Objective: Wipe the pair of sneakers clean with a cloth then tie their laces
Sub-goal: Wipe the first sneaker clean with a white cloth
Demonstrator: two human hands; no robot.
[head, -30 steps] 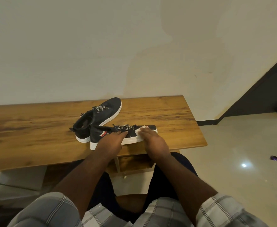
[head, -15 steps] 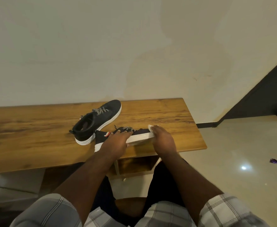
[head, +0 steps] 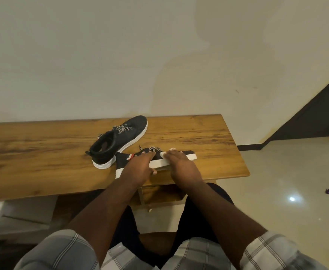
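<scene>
Right hand (head: 181, 164) has slid back from toe to mid-sole of near sneaker (head: 190, 157), pressing white cloth (head: 164, 154), fingers curled over it; left hand (head: 140, 168) grips tilted sneaker, table (head: 42, 152) front edge; second sneaker (head: 118, 141) upright at 10 o'clock, touching its heel

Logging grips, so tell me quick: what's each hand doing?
Left hand: grips the tilted dark white-soled sneaker.
Right hand: presses a white cloth on its sole.
</scene>
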